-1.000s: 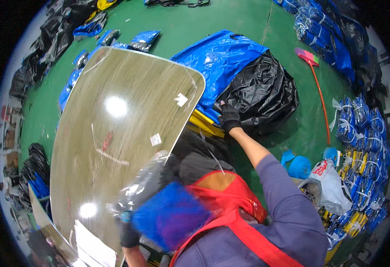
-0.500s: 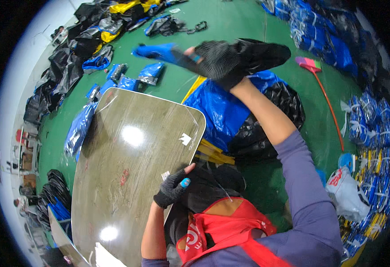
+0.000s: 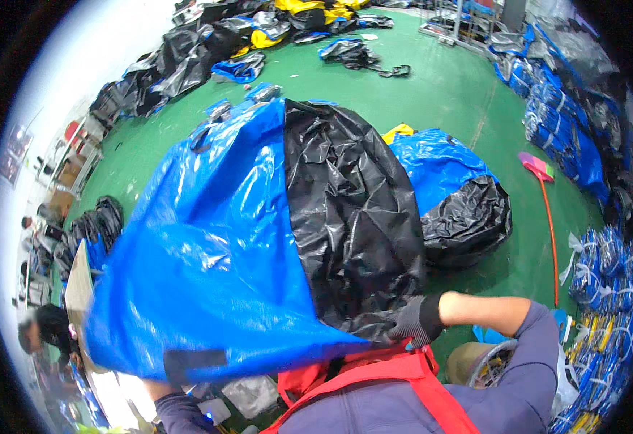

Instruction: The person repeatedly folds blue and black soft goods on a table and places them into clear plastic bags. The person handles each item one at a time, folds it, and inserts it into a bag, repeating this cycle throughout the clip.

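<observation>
A large sheet cover of blue (image 3: 222,231) and black (image 3: 349,202) plastic-like fabric spreads out in front of me, a dark rectangular patch on its near blue edge. My right hand (image 3: 416,322), in a dark ribbed glove, is closed on the cover's near black edge, close to my red apron (image 3: 305,380). Of my left arm, only the forearm (image 3: 168,405) shows at the lower left. Blue fabric hides the left hand, so its fingers cannot be seen. The wood-look table is mostly hidden beneath the cover.
A bulging blue-and-black bundle (image 3: 464,217) stands on the green floor beyond my right arm. A broom (image 3: 548,217) and tied blue stacks (image 3: 605,289) lie at right. Heaped black fabric (image 3: 193,61) lines the far left wall. Another person (image 3: 45,336) is at the lower left.
The folded blue-and-black piece swung in my raised right hand is now spread wide before me. That hand has come down near my waist. The left hand has gone under the fabric.
</observation>
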`<state>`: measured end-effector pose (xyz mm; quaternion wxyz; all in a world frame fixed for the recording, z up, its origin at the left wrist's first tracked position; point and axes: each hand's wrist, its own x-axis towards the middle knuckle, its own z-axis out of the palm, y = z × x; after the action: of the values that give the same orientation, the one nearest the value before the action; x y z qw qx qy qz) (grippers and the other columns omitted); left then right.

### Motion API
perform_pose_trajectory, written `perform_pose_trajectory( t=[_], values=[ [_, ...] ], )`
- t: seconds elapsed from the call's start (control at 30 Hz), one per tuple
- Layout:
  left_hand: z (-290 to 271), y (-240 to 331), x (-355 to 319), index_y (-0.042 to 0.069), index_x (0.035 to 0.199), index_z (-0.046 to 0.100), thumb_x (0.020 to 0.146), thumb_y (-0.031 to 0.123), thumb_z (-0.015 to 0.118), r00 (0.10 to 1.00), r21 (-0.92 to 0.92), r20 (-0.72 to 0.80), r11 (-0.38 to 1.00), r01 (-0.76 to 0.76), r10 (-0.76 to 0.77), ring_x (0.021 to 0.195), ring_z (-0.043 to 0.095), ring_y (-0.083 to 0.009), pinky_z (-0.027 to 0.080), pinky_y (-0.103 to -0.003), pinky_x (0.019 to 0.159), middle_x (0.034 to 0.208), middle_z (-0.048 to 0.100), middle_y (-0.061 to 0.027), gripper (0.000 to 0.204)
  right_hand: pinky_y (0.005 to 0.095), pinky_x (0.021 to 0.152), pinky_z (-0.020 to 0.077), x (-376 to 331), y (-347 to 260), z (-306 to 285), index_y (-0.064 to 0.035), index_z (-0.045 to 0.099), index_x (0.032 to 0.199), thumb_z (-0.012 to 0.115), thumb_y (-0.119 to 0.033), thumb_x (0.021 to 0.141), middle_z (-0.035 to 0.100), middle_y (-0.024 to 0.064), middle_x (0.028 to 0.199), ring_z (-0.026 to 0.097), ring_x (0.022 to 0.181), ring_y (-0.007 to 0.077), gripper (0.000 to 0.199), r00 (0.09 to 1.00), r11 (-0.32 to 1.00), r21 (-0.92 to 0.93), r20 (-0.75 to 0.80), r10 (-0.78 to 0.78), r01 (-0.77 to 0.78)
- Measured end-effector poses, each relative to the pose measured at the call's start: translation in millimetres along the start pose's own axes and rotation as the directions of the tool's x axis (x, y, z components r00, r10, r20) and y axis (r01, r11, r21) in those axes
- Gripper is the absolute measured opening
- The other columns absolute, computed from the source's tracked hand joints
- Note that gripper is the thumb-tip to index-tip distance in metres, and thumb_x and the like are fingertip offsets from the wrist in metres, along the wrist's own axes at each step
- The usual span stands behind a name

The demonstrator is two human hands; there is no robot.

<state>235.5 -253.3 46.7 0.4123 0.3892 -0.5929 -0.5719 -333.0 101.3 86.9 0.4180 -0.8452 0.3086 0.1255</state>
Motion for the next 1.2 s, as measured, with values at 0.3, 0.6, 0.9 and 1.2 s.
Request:
perform_pose_trajectory(
  t=[0.3, 0.6, 0.9, 1.2],
  values=[
    [28.0, 30.2, -105.6, 0.007, 0.143, 0.034, 0.078, 0.016, 0.071, 0.717, 0.285, 0.095, 0.709, 0.646, -0.691, 0.11, 0.055, -0.0216, 0.048, -0.039, 0.091, 0.129, 0.054, -0.0086, 0.076, 0.0451, 0.088, 0.0482, 41.3, 176.1, -141.0, -0.0052, 0.056, 0.121, 0.062, -0.034, 0.083, 0.062, 0.0236, 0.114, 0.061, 0.1, 0.0381, 0.048, 0.027, 0.685, 0.445, -0.828, 0.561, -0.577],
    [-25.4, -94.3, -38.9, -0.001, 0.112, 0.062, 0.089, 0.048, 0.058, 0.858, 0.048, -0.309, 0.894, 0.445, -0.41, 0.085, 0.062, -0.0214, 0.051, -0.037, 0.076, 0.1, 0.066, -0.0125, 0.053, 0.038, 0.074, 0.0513, 68.8, 234.9, -133.5, -0.0003, 0.07, 0.09, 0.067, -0.034, 0.081, 0.067, 0.0213, 0.083, 0.066, 0.075, 0.029, 0.035, 0.202, 0.813, 0.417, -0.827, 0.525, -0.406],
    [-63.1, -107.0, -95.9, 0.002, 0.089, 0.067, 0.087, 0.052, 0.061, 0.84, 0.225, -0.529, 0.935, 0.274, -0.119, 0.06, 0.046, -0.0118, 0.04, -0.029, 0.056, 0.069, 0.058, -0.0021, 0.05, 0.0408, 0.088, 0.0483, -27.0, 247.0, -112.9, -0.0056, 0.061, 0.114, 0.058, -0.036, 0.083, 0.064, 0.0248, 0.107, 0.061, 0.101, 0.0409, 0.043, 0.126, 0.748, 0.47, -0.803, 0.583, -0.469],
    [212.3, -29.5, 12.8, 0.011, 0.14, 0.042, 0.077, 0.036, 0.068, 0.947, 0.97, 0.076, 0.195, -0.142, 0.311, 0.132, 0.035, -0.045, 0.028, -0.047, 0.11, 0.142, 0.038, -0.0268, 0.072, 0.0395, 0.081, 0.0503, 41.8, 190.6, -256.8, -0.002, 0.065, 0.106, 0.058, -0.041, 0.083, 0.068, 0.0204, 0.095, 0.066, 0.092, 0.0308, 0.046, 0.661, 0.76, -0.068, -0.548, 0.514, -0.647]
  ],
)
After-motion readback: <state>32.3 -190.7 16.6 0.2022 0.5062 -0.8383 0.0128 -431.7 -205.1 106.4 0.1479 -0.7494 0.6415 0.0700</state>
